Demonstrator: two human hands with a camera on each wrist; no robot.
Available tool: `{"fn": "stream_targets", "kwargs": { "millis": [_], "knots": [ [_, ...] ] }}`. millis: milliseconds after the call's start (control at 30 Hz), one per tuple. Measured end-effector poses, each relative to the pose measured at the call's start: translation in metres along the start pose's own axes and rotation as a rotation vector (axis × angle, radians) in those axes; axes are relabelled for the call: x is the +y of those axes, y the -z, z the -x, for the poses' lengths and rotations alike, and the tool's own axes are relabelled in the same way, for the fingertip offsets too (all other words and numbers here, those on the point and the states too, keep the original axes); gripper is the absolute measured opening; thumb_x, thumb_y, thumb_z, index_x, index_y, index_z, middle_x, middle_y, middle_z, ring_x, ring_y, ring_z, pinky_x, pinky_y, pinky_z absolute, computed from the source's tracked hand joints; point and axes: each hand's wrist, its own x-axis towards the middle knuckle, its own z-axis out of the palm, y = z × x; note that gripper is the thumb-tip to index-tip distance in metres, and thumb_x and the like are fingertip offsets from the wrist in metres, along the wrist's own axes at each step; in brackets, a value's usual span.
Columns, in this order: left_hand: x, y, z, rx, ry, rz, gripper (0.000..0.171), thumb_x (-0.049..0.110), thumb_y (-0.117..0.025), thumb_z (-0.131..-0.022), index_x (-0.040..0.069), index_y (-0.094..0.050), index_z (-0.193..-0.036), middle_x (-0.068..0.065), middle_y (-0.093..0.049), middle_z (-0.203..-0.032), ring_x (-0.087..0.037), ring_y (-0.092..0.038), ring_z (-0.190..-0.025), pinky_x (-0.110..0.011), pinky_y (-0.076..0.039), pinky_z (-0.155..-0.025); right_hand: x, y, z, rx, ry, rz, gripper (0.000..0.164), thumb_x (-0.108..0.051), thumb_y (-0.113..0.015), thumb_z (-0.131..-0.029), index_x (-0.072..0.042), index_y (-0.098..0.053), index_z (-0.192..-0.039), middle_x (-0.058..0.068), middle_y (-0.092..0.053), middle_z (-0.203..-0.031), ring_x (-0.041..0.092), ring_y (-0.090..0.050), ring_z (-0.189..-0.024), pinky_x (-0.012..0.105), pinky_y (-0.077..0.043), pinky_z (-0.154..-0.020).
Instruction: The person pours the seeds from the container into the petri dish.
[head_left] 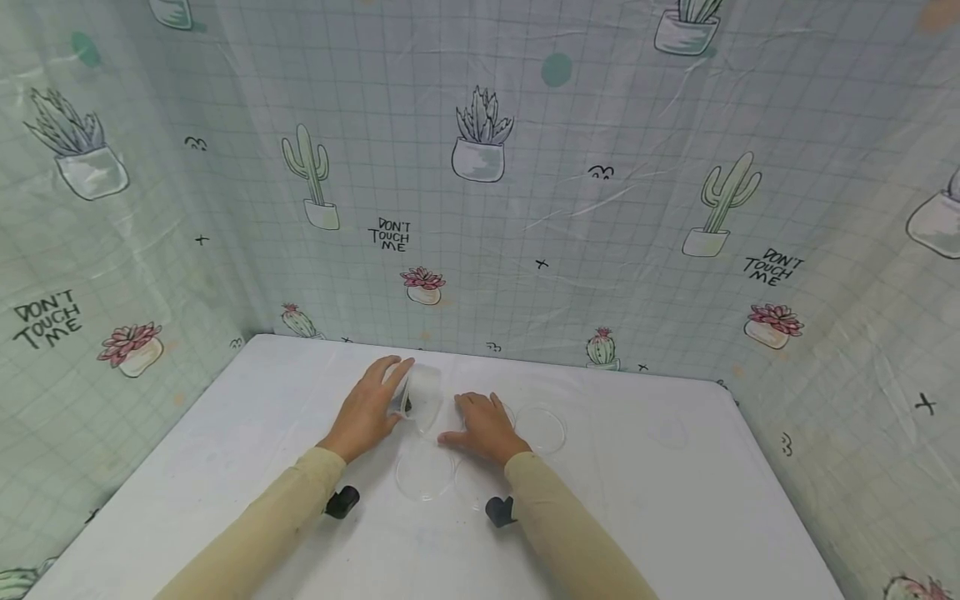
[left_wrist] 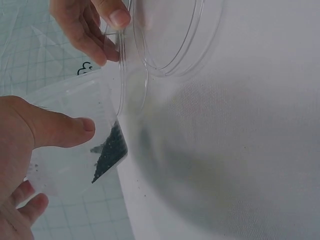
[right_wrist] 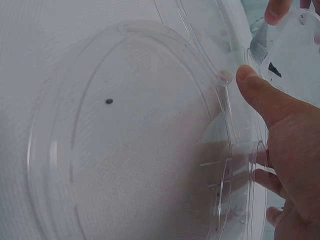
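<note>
My left hand (head_left: pixel 367 414) grips a clear plastic container (head_left: pixel 425 397), thumb on one side and fingers on the other. The container is tilted on its side, with small dark grains (left_wrist: pixel 112 150) gathered along its lower corner. To its right, my right hand (head_left: pixel 486 427) curves around the rim of a clear round dish, thumb toward the container; the hand hides part of the dish. In the right wrist view, a nearer clear dish (right_wrist: pixel 52 160) shows a single dark grain (right_wrist: pixel 109 101) within its outline. The container's mouth faces are hard to make out.
More clear round dishes stand close by: a front-left dish (head_left: pixel 425 497), a front-right dish (head_left: pixel 467 498) partly under the right forearm, and a right-hand dish (head_left: pixel 542 451). The white table (head_left: pixel 652 508) meets a patterned curtain (head_left: pixel 525 225) at the back and sides.
</note>
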Motion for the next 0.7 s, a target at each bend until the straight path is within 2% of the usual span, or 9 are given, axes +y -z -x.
{"fn": "stream_targets", "kwargs": {
  "millis": [200,467,700],
  "knots": [
    [0.0026,-0.0005,-0.0028,-0.021,-0.007,-0.027,0.097,0.010,-0.084,-0.060,0.021,-0.032,-0.141,-0.011,-0.037,-0.140,-0.028,-0.035,-0.130,-0.045,-0.039,-0.104,-0.0004,0.0015,0.0005,-0.004,-0.002,-0.010,0.084,-0.063,-0.063,-0.070,-0.013,-0.045,-0.135,0.003,-0.049,-0.136,0.019,-0.041,-0.130,0.047,-0.021,-0.114],
    [0.0042,-0.0002,-0.0047,0.004,-0.053,-0.027,0.098,0.007,-0.084,-0.058,0.020,-0.034,-0.140,-0.011,-0.038,-0.139,-0.028,-0.037,-0.129,-0.046,-0.042,-0.101,-0.0009,0.0026,0.0011,-0.005,0.003,-0.010,0.083,-0.062,-0.064,-0.071,-0.012,-0.045,-0.135,0.004,-0.049,-0.136,0.020,-0.041,-0.130,0.047,-0.021,-0.114],
    [0.0060,0.0004,-0.0066,-0.010,-0.066,-0.049,0.096,0.006,-0.083,-0.060,0.023,-0.033,-0.141,-0.009,-0.036,-0.140,-0.026,-0.034,-0.131,-0.046,-0.042,-0.101,-0.0012,0.0035,0.0009,-0.005,0.008,-0.009,0.083,-0.062,-0.064,-0.071,-0.012,-0.045,-0.135,0.004,-0.049,-0.136,0.020,-0.041,-0.129,0.048,-0.021,-0.114]
  ]
}}
